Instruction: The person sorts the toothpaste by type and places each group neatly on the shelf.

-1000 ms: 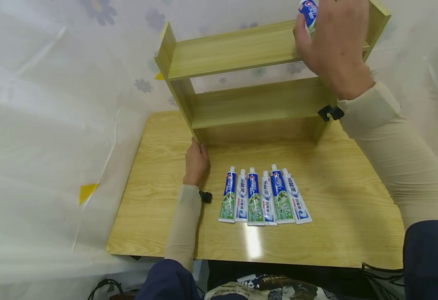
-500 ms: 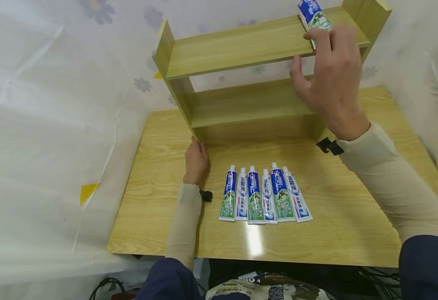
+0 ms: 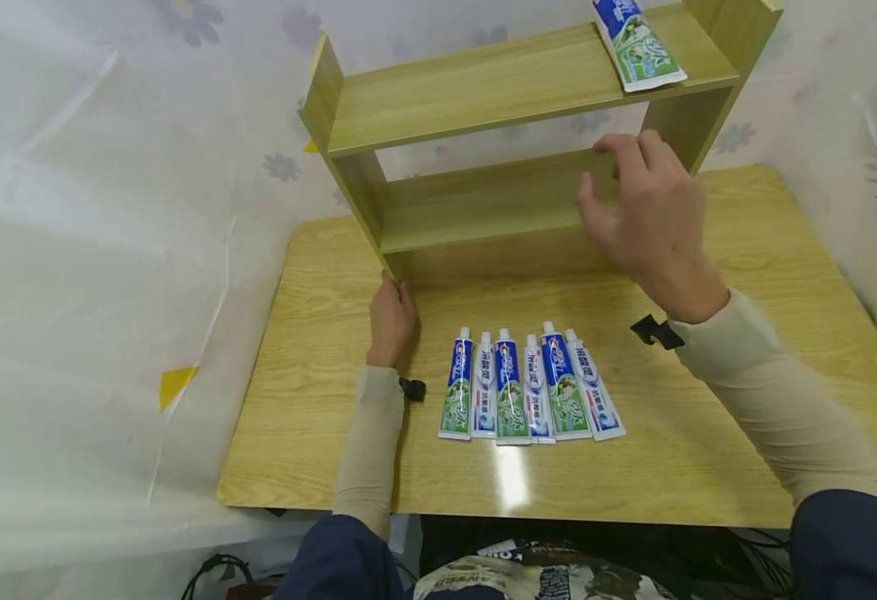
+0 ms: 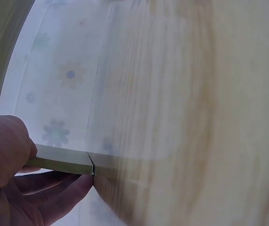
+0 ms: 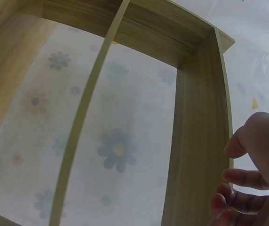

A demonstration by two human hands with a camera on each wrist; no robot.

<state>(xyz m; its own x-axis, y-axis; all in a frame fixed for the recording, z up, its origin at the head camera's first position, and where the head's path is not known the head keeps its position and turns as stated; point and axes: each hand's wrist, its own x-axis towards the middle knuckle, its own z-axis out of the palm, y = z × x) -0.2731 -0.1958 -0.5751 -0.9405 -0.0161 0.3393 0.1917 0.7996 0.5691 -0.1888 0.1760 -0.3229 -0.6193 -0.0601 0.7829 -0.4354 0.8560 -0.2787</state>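
A wooden shelf unit (image 3: 483, 193) stands at the back of the table. On its top board, near the right end, lies a blue, white and green toothpaste tube (image 3: 639, 52). My left hand (image 3: 392, 323) grips the lower left edge of the unit; the left wrist view shows thumb and fingers (image 4: 59, 193) around a thin board edge. My right hand (image 3: 652, 221) hangs in front of the middle board, fingers loosely bent and holding nothing. Several tubes lie side by side on the table, among them a blue-green one (image 3: 508, 392) and a white one (image 3: 594, 390).
The wooden table (image 3: 303, 417) reaches under the shelf unit. Behind it is a wall covering with flower prints (image 3: 283, 167). White sheeting (image 3: 86, 317) hangs at the left, and dark cables (image 3: 217, 571) show below the table's front edge.
My right hand has let go of the tube on the top board and moved down toward the middle board. The left hand keeps its grip on the unit.
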